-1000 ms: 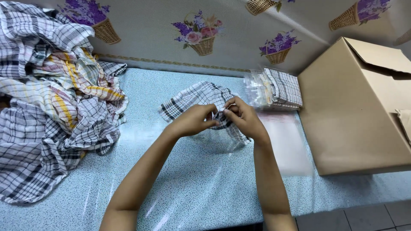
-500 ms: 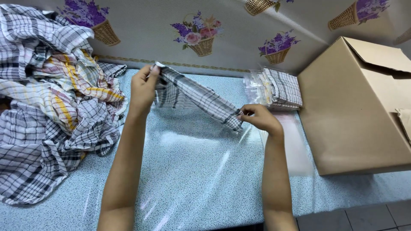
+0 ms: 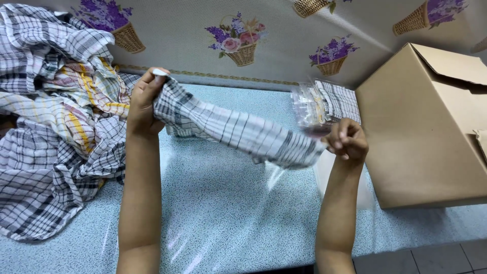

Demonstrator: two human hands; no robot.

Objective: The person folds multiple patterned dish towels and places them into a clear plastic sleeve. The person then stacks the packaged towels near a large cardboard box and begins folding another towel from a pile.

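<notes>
Behind the worktop point(image 3: 228, 203) a pale wall covering printed with flower baskets point(image 3: 238, 43) is seen, and the worktop itself is covered in a speckled blue-grey sheet that shines under the light.

A checked cloth point(image 3: 238, 132), white with dark lines, is held stretched above the worktop between both hands. Its upper end is bunched inside the left hand point(image 3: 143, 104), whose fingers are closed tight around the fabric. Its lower end is pinched by the right hand point(image 3: 347, 141), the fingers curled shut on that corner. The cloth is twisted into a loose band that slopes down from the left hand to the right, and its middle hangs clear of the surface (no part of it can be seen to touch the worktop).

A large heap of checked cloths point(image 3: 50, 132), some with yellow and red stripes, is spread over the left side of the worktop, just beside the left forearm. A clear plastic bag point(image 3: 309, 106) with a folded checked cloth inside is set against the wall, just behind the right hand. A brown cardboard box point(image 3: 431, 132), its flaps open, is placed at the right, near the right hand but apart from it. Grey floor tiles point(image 3: 421, 259) are visible at the lower right edge.
</notes>
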